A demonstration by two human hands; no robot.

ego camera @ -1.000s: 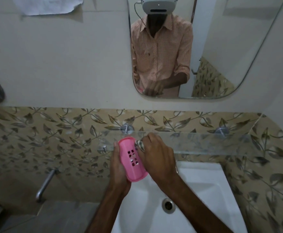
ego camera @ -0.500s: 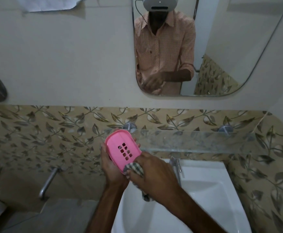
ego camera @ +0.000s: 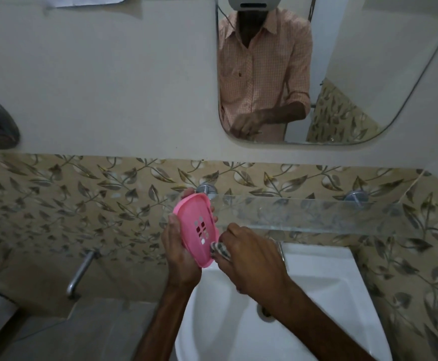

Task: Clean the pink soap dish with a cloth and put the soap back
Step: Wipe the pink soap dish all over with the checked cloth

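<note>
**What stays out of sight at the basin**

Most of the checked cloth (ego camera: 220, 249) is buried in the right hand (ego camera: 251, 259); only a small fold peeks out against the pink soap dish (ego camera: 198, 229). The left hand (ego camera: 180, 252) covers the dish's back. The right forearm hides part of the drain in the sink (ego camera: 329, 295), whose lower edge is cut off. No soap can be made out.

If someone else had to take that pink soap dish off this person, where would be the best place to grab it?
Probably the upper end of the pink soap dish, coming from above, near the glass shelf. The dish is tilted up on end over the basin; the left hand cups its back and left edge, and the right hand presses the checked cloth against its lower right edge. Only a fingertip sits by the top rim.
</note>
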